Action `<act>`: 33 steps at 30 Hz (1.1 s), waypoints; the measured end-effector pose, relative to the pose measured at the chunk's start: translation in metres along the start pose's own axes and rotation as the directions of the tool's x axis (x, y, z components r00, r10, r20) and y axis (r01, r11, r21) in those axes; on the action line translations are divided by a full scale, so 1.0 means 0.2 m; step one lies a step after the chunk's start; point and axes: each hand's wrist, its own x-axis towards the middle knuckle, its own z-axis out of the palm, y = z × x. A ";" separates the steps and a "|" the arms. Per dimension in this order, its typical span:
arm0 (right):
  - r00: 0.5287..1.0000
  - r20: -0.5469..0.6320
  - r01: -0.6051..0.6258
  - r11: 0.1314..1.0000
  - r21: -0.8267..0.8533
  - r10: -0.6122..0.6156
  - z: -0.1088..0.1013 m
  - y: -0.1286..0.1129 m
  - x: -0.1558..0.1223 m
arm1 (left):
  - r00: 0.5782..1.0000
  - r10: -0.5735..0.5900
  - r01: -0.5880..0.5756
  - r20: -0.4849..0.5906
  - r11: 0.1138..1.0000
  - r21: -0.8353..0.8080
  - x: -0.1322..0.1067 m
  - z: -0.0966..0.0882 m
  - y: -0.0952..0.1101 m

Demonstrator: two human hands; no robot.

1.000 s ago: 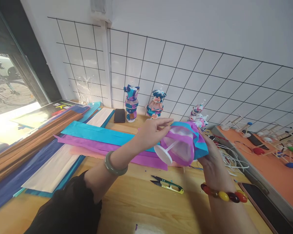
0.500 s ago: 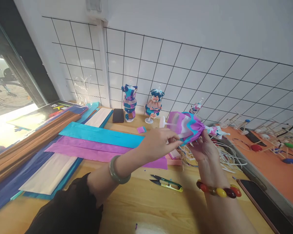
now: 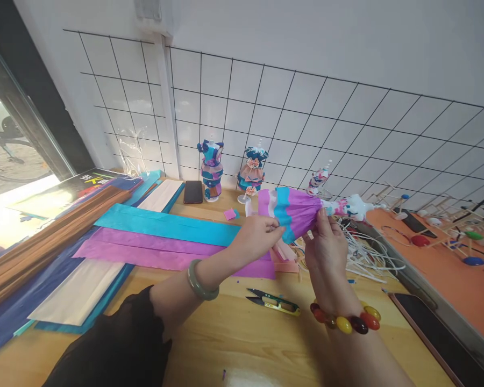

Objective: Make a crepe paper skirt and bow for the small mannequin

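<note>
A small dress-form mannequin (image 3: 353, 207) lies sideways in the air, its white, pink-splotched top pointing right. Round its lower half flares a tiered paper skirt (image 3: 296, 209) in purple, blue and white. My right hand (image 3: 326, 247) grips it at the gathered waist, thumb in front. The fingers of my left hand (image 3: 256, 236) pinch the skirt's lower edge. Behind my left hand, the mannequin's white round base shows only in part. Below both hands, thread snips (image 3: 274, 302) with yellow and green handles lie on the wooden table (image 3: 242, 344).
Blue (image 3: 169, 223) and purple paper strips (image 3: 145, 247) lie across cream strips on the left, beside brown paper rolls (image 3: 56, 236). Two dressed mannequins (image 3: 212, 169) and a phone (image 3: 193, 192) stand or lie near the wall. White cords (image 3: 371, 252) and another phone (image 3: 423, 328) are at right.
The mannequin has turned, so the skirt's outer side faces me rather than its open underside. My right hand has shifted left; my left hand still pinches the hem.
</note>
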 end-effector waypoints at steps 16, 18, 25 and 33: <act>1.000 -0.016 -0.021 1.000 0.000 0.021 -0.01 0.01 0.04 | 0.994 -0.102 0.104 0.047 0.994 -0.041 0.04 -0.04 -0.03; 1.000 0.021 0.011 0.999 -0.034 -0.011 -0.03 0.01 0.05 | 0.991 -0.114 0.114 0.064 0.993 -0.008 0.04 -0.06 -0.02; 0.981 0.188 0.100 0.953 -0.286 -0.047 -0.10 -0.02 0.14 | 0.969 -0.119 0.110 0.217 0.993 0.051 0.00 -0.21 0.11; 0.888 0.460 0.255 0.837 -0.484 -0.005 -0.07 -0.07 0.07 | 0.993 0.054 -0.039 -0.104 0.989 0.140 0.05 -0.27 0.06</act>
